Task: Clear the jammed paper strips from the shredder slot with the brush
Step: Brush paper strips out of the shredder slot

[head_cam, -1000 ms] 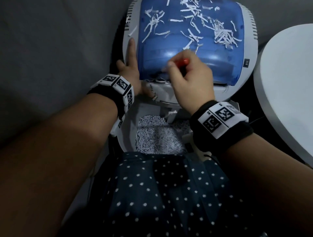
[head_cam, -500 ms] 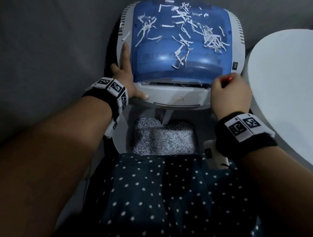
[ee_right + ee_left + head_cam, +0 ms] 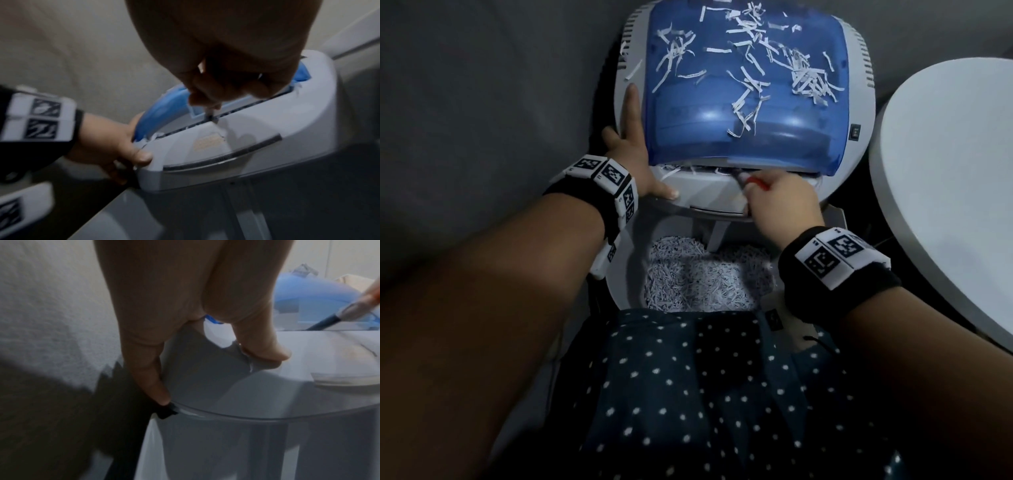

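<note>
Your shredder (image 3: 859, 85) fills the upper centre of the frame, its slot (image 3: 709, 170) under the blue cover's near edge, while the white round table (image 3: 945, 192) crowds the right. Your left hand (image 3: 635, 150), fingers spread, braces its left rim, so the head could shift if it slips. Your right hand (image 3: 782, 197) pinches the brush (image 3: 751, 181) at mid-slot; a hard jab could pack the strips (image 3: 671, 168) deeper.
</note>
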The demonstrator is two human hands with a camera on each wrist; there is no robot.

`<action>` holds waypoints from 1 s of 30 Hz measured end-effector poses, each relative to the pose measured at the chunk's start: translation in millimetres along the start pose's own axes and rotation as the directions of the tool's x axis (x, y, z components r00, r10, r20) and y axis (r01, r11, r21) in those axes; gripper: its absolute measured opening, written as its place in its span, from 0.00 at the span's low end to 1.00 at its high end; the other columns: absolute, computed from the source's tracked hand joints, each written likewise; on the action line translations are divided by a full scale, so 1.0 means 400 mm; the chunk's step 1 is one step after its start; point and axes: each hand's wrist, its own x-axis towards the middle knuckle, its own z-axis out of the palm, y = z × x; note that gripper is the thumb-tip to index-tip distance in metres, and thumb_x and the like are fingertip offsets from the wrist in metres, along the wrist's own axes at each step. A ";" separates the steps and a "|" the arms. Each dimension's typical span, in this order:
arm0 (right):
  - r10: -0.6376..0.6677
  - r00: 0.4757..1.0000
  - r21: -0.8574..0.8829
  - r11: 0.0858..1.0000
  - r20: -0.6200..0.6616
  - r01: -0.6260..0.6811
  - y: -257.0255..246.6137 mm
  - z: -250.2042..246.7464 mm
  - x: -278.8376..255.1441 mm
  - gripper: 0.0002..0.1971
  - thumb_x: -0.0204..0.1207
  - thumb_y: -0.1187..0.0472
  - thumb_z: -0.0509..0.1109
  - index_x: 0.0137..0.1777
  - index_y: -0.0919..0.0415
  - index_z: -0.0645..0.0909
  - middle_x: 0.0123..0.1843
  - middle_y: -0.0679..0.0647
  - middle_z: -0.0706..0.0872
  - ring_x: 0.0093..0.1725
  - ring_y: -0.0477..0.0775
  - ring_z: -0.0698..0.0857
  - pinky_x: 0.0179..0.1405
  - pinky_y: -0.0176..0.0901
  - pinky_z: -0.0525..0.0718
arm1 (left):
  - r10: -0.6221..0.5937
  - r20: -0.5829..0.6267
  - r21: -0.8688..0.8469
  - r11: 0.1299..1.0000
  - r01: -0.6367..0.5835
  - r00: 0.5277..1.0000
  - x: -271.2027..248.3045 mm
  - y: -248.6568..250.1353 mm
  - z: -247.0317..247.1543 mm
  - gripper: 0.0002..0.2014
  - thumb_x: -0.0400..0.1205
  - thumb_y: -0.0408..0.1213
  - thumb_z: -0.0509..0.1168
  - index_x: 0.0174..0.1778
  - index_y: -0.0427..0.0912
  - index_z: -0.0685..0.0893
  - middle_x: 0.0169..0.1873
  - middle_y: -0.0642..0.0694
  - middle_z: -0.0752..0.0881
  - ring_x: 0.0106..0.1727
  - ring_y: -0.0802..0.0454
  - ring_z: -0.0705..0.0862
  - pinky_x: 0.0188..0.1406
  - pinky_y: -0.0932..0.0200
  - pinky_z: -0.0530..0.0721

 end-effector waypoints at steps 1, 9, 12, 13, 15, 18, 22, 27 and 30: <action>0.032 0.999 0.015 0.999 -0.037 -0.032 -0.002 -0.003 0.006 0.14 0.86 0.56 0.62 0.64 0.55 0.86 0.60 0.59 0.90 0.63 0.62 0.85 0.57 0.42 0.77 | -0.001 -0.003 0.000 1.000 0.001 1.000 -0.001 -0.001 -0.001 0.78 0.60 0.42 0.88 0.79 0.66 0.23 0.82 0.32 0.51 0.77 0.30 0.70 0.76 0.32 0.67; -0.046 0.999 0.022 0.999 0.017 0.046 -0.054 0.035 -0.001 0.13 0.86 0.56 0.63 0.64 0.53 0.86 0.58 0.56 0.90 0.59 0.58 0.85 0.53 0.41 0.76 | 0.005 -0.003 -0.009 1.000 -0.005 1.000 -0.005 0.003 -0.001 0.77 0.62 0.41 0.87 0.80 0.64 0.23 0.82 0.32 0.50 0.78 0.31 0.69 0.76 0.35 0.67; -0.061 0.997 0.014 0.998 0.040 0.061 -0.060 0.046 -0.007 0.13 0.86 0.56 0.63 0.65 0.53 0.85 0.62 0.56 0.90 0.63 0.60 0.85 0.50 0.40 0.74 | 0.010 -0.008 -0.009 1.000 -0.010 1.000 -0.005 0.003 -0.001 0.77 0.61 0.42 0.87 0.81 0.64 0.24 0.82 0.32 0.51 0.77 0.31 0.69 0.76 0.35 0.67; -0.127 0.988 0.025 0.992 0.084 0.125 -0.068 0.054 -0.014 0.13 0.86 0.56 0.64 0.65 0.52 0.86 0.61 0.56 0.90 0.62 0.59 0.86 0.51 0.41 0.76 | 0.017 -0.007 -0.013 1.000 -0.017 1.000 -0.004 0.002 0.000 0.77 0.62 0.42 0.87 0.81 0.64 0.24 0.81 0.31 0.51 0.77 0.31 0.69 0.76 0.35 0.67; -0.182 0.980 0.055 0.982 0.079 0.178 -0.078 0.059 -0.016 0.12 0.84 0.57 0.66 0.63 0.51 0.87 0.58 0.54 0.91 0.59 0.57 0.87 0.54 0.40 0.78 | 0.018 -0.001 -0.011 1.000 -0.018 1.000 -0.004 0.000 -0.001 0.77 0.62 0.44 0.87 0.81 0.64 0.24 0.82 0.31 0.50 0.77 0.31 0.69 0.76 0.35 0.67; -0.070 0.997 0.075 0.994 -0.042 0.073 -0.069 0.047 0.001 0.11 0.85 0.55 0.65 0.63 0.53 0.85 0.59 0.55 0.91 0.61 0.58 0.86 0.55 0.41 0.78 | 0.000 -0.002 0.004 1.000 0.000 1.000 -0.005 0.001 -0.002 0.77 0.62 0.44 0.87 0.80 0.64 0.23 0.82 0.32 0.49 0.78 0.32 0.69 0.76 0.35 0.68; -0.291 0.956 0.101 0.953 0.040 0.285 -0.085 0.081 -0.018 0.10 0.81 0.54 0.71 0.60 0.52 0.87 0.55 0.54 0.92 0.58 0.58 0.88 0.59 0.45 0.82 | 0.011 -0.022 0.012 1.000 -0.010 1.000 -0.002 -0.001 -0.001 0.76 0.63 0.43 0.87 0.81 0.64 0.24 0.80 0.33 0.54 0.76 0.31 0.71 0.75 0.35 0.68; -0.247 0.938 0.447 0.830 -0.242 0.334 -0.117 0.068 -0.013 0.03 0.78 0.52 0.70 0.44 0.46 0.82 0.38 0.49 0.91 0.43 0.54 0.91 0.52 0.60 0.88 | 0.018 -0.015 -0.013 1.000 -0.018 1.000 0.000 -0.005 0.001 0.78 0.60 0.44 0.88 0.80 0.65 0.24 0.80 0.32 0.54 0.75 0.29 0.71 0.74 0.31 0.69; -0.435 0.869 0.274 0.828 -0.234 0.489 -0.136 0.061 -0.027 0.08 0.81 0.54 0.68 0.54 0.54 0.86 0.43 0.52 0.92 0.47 0.57 0.91 0.53 0.54 0.86 | 0.024 -0.029 -0.043 0.999 -0.025 0.999 0.001 -0.011 0.003 0.76 0.61 0.42 0.87 0.82 0.64 0.26 0.79 0.31 0.55 0.75 0.29 0.71 0.73 0.33 0.71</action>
